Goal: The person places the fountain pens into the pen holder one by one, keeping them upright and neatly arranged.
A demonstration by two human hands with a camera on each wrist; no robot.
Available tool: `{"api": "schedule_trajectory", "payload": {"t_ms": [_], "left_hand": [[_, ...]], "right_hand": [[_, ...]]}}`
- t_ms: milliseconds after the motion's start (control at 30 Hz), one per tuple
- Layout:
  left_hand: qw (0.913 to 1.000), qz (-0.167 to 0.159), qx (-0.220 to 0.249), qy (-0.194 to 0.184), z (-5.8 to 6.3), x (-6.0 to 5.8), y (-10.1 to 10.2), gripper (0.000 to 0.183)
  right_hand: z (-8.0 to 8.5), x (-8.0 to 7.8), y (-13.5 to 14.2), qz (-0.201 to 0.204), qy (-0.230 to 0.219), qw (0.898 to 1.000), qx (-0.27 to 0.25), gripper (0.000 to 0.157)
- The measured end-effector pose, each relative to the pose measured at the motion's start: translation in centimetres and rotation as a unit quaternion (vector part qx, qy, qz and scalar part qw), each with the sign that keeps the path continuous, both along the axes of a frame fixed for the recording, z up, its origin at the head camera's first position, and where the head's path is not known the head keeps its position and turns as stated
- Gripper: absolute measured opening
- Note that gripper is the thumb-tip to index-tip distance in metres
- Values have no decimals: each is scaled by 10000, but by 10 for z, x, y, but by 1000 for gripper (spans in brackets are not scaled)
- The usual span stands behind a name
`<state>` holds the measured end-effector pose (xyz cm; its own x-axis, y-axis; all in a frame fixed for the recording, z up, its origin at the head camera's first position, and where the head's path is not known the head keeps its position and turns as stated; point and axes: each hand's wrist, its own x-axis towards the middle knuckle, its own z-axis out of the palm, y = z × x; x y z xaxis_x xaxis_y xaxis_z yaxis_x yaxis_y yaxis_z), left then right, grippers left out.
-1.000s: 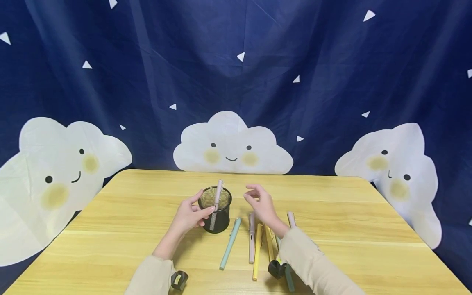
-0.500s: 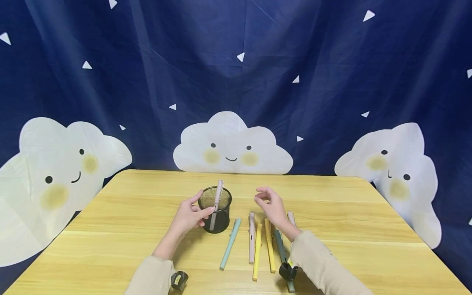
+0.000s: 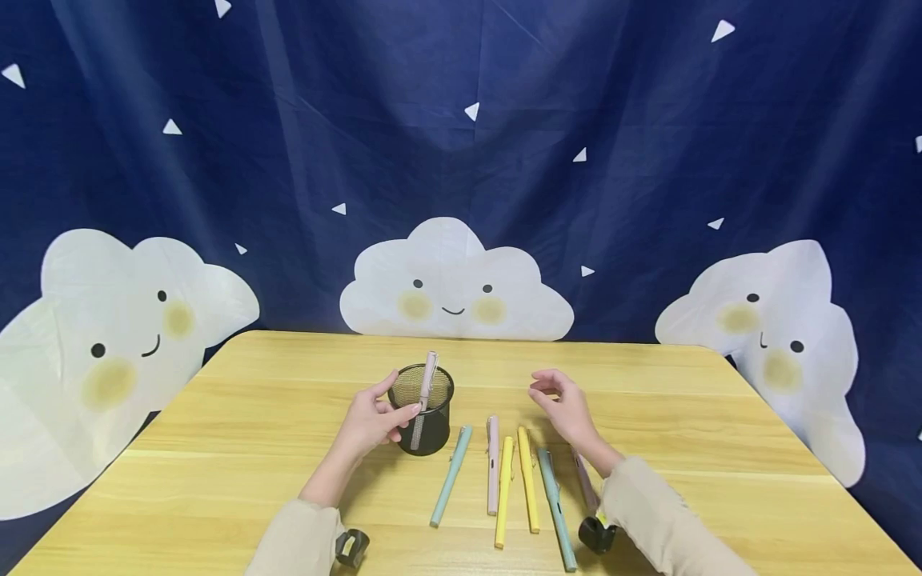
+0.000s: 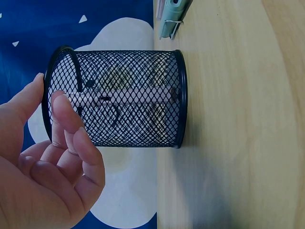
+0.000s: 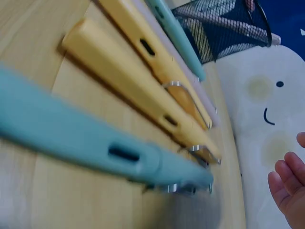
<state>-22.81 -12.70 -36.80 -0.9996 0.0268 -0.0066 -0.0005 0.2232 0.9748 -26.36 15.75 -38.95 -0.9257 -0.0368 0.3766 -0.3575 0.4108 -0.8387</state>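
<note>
A black mesh pen cup (image 3: 434, 433) stands upright on the table with one lilac pen (image 3: 430, 372) leaning inside it. My left hand (image 3: 369, 422) holds the cup at its rim, thumb on the near side and index finger on the left. In the left wrist view the pen shows through the mesh (image 4: 128, 119). My right hand (image 3: 566, 406) hovers to the right of the cup, fingers loosely bent, with nothing in it. Below it lie a teal pen (image 3: 556, 508), two yellow pens (image 3: 529, 480) and a lilac pen (image 3: 585, 480) partly hidden by the right wrist.
Nearer the cup lie a light teal pen (image 3: 450, 478) and another lilac pen (image 3: 493, 466). The wooden table (image 3: 216, 448) reaches back to a dark blue curtain (image 3: 403, 96) printed with white clouds. A black wrist device (image 3: 597, 534) hangs under the right sleeve.
My right hand has moved away from the cup to the right, uncovering the yellow pens and the teal pen. My left hand and the cup have stayed in place.
</note>
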Motion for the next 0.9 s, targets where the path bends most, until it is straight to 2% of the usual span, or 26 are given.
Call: {"api": "schedule_trajectory", "payload": {"t_ms": [500, 900], "left_hand": [[10000, -44, 17, 31, 1, 2, 0, 74], [10000, 2, 50, 14, -1, 1, -1, 73]], "right_hand": [[-3, 8, 26, -180, -91, 9992, 348, 21], [-7, 13, 43, -374, 75, 9967, 719, 11]]}}
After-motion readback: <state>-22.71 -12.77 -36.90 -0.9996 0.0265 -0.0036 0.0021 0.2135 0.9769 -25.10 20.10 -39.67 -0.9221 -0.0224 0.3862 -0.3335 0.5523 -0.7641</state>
